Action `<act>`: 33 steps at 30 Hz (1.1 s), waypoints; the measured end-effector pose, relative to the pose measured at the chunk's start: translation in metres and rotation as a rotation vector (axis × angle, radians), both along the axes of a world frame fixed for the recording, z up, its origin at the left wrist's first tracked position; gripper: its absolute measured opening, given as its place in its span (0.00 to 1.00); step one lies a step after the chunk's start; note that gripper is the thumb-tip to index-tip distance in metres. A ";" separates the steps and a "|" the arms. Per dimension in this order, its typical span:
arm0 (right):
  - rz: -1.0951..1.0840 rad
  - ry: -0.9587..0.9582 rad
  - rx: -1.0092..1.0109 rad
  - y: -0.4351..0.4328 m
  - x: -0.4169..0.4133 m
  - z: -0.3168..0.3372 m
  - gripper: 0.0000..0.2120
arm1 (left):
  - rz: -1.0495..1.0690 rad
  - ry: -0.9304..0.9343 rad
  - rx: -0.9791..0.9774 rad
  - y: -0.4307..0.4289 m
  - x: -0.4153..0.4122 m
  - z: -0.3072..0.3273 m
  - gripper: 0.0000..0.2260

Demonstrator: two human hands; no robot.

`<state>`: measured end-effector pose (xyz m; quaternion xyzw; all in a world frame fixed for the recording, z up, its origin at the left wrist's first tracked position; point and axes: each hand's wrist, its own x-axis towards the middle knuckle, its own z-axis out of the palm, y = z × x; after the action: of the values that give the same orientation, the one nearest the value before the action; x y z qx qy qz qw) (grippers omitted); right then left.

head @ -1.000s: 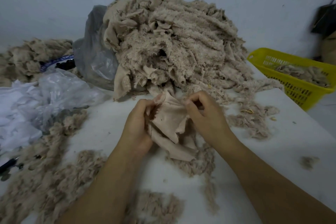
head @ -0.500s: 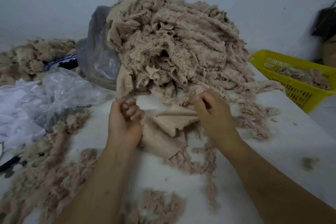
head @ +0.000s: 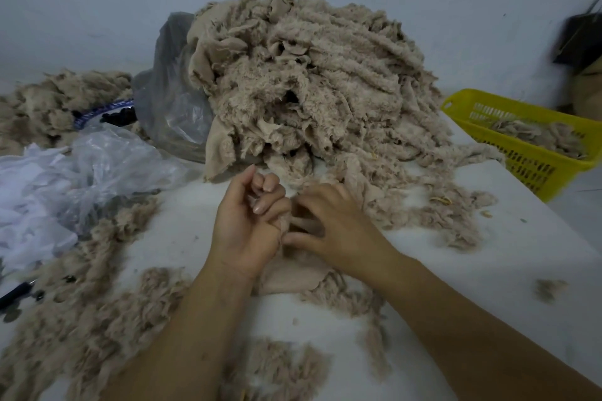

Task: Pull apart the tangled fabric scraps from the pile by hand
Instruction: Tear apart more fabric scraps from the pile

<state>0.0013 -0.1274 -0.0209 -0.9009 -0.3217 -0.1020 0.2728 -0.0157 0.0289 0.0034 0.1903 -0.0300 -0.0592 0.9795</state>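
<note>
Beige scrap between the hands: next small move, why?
Probably draw the hands apart sideways. The left hand grips a bunch of the beige scrap in curled fingers. The right hand has bent fingers on it close beside, though blurred. The scrap lies in one piece on the table.

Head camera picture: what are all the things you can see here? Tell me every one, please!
fabric pile: one, beige, back middle of table
held scrap: one, beige, between both hands
loose scraps: many, beige, scattered over table front and left
basket: one, yellow, far right, beige scraps inside
grey bag: one, grey, left of the pile
clear bags: count unclear, whitish, crumpled at left
pen: one, dark, far left edge
table: one, white, under everything
left hand: one, grips held scrap
right hand: one, pinches held scrap
</note>
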 end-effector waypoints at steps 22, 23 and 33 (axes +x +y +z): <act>-0.192 -0.044 0.358 -0.020 -0.002 0.023 0.16 | 0.111 -0.158 1.230 -0.017 -0.003 -0.018 0.27; -0.105 -0.063 0.269 -0.014 -0.006 0.024 0.16 | 0.027 -0.123 1.110 -0.018 -0.005 -0.017 0.26; -0.238 -0.079 0.456 -0.024 0.001 0.016 0.25 | 0.118 0.117 0.586 0.001 0.004 -0.007 0.05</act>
<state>0.0021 -0.1510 -0.0046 -0.8429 -0.1925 -0.2385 0.4422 -0.0115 0.0298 -0.0035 0.4622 0.0560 -0.0192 0.8848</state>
